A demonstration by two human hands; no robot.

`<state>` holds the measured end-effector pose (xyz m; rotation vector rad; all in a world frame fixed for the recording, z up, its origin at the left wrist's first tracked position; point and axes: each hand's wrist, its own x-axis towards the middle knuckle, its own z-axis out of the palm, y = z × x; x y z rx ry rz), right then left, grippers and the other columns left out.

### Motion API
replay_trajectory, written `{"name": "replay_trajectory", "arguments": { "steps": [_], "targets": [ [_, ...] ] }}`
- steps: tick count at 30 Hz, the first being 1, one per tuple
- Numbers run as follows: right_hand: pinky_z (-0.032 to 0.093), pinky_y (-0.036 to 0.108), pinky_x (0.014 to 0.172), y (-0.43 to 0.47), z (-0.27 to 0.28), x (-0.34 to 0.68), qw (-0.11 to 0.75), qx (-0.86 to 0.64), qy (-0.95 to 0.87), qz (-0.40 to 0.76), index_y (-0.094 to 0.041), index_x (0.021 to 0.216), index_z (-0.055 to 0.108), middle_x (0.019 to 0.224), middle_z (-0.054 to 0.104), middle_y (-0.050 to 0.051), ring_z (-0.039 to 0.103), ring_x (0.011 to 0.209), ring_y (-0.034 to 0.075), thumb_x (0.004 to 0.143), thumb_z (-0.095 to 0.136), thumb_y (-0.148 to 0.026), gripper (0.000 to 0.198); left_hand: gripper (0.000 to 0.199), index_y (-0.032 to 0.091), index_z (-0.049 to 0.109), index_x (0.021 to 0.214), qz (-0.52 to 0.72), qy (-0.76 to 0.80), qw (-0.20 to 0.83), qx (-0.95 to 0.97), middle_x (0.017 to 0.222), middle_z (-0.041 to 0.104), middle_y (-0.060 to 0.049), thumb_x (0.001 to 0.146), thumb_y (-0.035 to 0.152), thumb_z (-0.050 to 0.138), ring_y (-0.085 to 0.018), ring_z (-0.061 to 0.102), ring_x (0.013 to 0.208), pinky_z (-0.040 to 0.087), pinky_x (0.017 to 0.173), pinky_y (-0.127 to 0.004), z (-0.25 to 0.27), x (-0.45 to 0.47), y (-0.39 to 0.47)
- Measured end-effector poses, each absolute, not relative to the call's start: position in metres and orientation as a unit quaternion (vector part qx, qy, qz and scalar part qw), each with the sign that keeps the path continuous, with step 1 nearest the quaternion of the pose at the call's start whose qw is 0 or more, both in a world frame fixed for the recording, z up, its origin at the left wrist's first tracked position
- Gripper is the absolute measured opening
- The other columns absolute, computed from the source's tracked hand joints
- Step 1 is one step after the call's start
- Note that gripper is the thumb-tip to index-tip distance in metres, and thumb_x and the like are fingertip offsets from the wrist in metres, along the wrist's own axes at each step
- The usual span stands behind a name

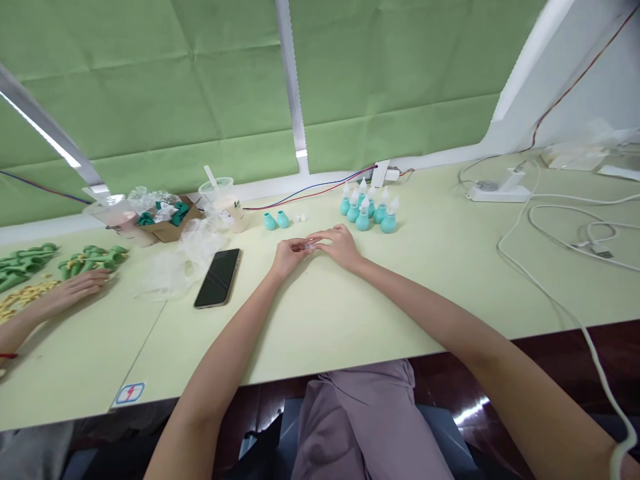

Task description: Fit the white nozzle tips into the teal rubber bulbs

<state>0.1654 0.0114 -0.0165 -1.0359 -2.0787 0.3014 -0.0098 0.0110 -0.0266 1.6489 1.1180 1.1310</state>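
Fingertips of our left hand (pixel 290 257) and our right hand (pixel 343 247) are close together, and they pinch one small clear piece (pixel 311 245) between them. Its exact shape we cannot tell, because our fingers partly hide it. Beyond our hands stand two open teal bulbs (pixel 270 222), beside small white pieces (pixel 301 218); more to the right, we see teal bulbs with white tips (pixel 363 221), grouped closely.

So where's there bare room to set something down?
Bare table lies between the left hand, right hand and near edge; another patch spreads between the turquoise pieces and the white cable. It's crowded beyond and left of the phone: plastic bag, cups, box.
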Motion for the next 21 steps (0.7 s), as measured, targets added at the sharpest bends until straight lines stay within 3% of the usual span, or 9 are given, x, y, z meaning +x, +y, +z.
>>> {"name": "replay_trajectory", "arguments": {
  "steps": [7,11,16,21],
  "targets": [
    [0.028,0.032,0.086,0.0122,-0.0176,0.17,0.395,-0.424,-0.806,0.122,-0.029,0.104,0.067,0.104,0.07,0.001,0.061,0.092,0.016,0.088,0.051,-0.034,0.023,0.037,0.015,0.069,0.097,0.434,0.392,0.505,0.635,0.097,0.07,-0.009,0.067,0.036,0.07,-0.021,0.062,0.093,0.046,0.088,-0.035,-0.0209,-0.0124,0.009],
    [0.03,0.032,0.086,0.0119,-0.0187,0.1699,0.415,-0.401,-0.806,0.128,-0.029,0.104,0.067,0.105,0.069,0.001,0.061,0.092,0.017,0.087,0.053,-0.033,0.023,0.038,0.014,0.069,0.1,0.433,0.401,0.5,0.634,0.098,0.069,-0.01,0.074,0.04,0.064,-0.019,0.063,0.089,0.046,0.086,-0.033,-0.0223,-0.0108,0.0094],
    [0.033,0.033,0.09,0.0088,-0.0173,0.1673,0.411,-0.409,-0.8,0.151,-0.028,0.104,0.067,0.105,0.069,0.001,0.062,0.096,0.018,0.082,0.059,-0.031,0.023,0.04,0.013,0.069,0.098,0.435,0.405,0.492,0.636,0.094,0.07,-0.01,0.07,0.041,0.068,-0.019,0.062,0.09,0.044,0.088,-0.033,-0.0206,-0.0096,0.0067],
    [0.046,0.03,0.08,0.0095,-0.0168,0.166,0.507,-0.37,-0.746,0.221,-0.023,0.104,0.066,0.105,0.068,0.003,0.063,0.092,0.017,0.079,0.061,-0.032,0.027,0.041,0.012,0.07,0.097,0.458,0.427,0.466,0.625,0.087,0.07,-0.009,0.068,0.041,0.071,-0.018,0.062,0.081,0.045,0.085,-0.034,-0.0162,-0.0101,0.0069]
  ]
}}
